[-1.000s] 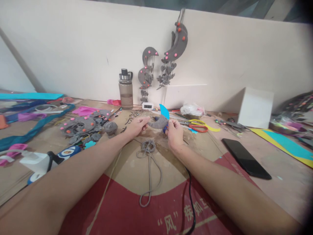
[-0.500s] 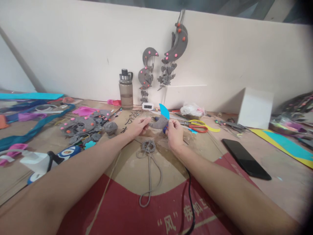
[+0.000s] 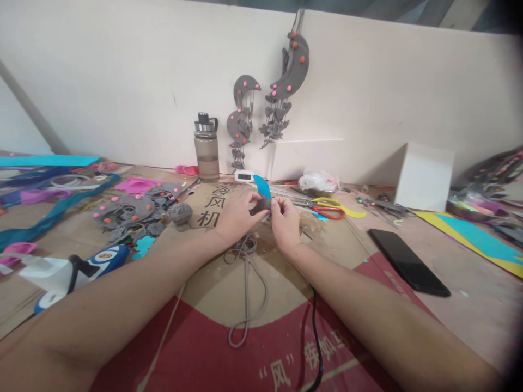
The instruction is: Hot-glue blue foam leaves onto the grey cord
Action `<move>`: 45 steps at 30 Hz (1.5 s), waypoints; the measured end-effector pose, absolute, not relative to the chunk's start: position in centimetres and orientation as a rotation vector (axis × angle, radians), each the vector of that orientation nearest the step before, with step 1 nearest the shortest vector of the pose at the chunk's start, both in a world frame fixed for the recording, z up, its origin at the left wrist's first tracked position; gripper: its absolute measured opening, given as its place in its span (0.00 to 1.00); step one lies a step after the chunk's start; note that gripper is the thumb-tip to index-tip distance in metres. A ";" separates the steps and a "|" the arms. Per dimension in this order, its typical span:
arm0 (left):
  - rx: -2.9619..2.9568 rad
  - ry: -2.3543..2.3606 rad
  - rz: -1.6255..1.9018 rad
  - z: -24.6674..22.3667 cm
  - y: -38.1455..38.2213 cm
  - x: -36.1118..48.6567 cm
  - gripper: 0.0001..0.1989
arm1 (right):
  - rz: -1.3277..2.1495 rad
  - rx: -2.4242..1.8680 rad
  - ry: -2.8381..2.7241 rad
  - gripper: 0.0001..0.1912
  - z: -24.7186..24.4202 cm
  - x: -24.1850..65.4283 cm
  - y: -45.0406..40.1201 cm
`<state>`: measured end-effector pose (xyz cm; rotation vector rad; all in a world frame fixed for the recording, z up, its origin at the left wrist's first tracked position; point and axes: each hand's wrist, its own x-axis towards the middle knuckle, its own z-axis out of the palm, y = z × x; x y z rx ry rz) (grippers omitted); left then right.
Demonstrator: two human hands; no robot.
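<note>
A crescent-shaped felt piece, grey [image 3: 261,206] below with a blue tip [image 3: 262,186] standing up, is held in the middle of the head view. My left hand [image 3: 237,216] grips its grey end between thumb and fingers. At its right edge, my right hand [image 3: 285,220] pinches the piece, fingers closed. My fingers cover part of the felt. Loosely coiled grey cord [image 3: 247,272] lies on the cardboard just below my hands.
Scissors with red and yellow handles [image 3: 329,208] lie right of my hands, near a black phone [image 3: 407,261]. Left are a yarn ball [image 3: 180,214], grey felt moons [image 3: 126,211] and a power strip [image 3: 107,261]. A bottle [image 3: 206,152] stands behind; moon hangings [image 3: 300,65] hang on the wall.
My left hand has come in closer to my right hand, covering more of the grey felt. The crescent has turned, and its blue part looks narrower. The camera view has shifted slightly.
</note>
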<state>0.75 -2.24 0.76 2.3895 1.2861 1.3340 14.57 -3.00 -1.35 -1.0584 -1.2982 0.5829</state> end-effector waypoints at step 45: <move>1.233 0.698 1.319 0.4 -2.5 2.1 0.10 | 0.364 -1.006 -1.530 0.09 -1.3 14.3 -3.7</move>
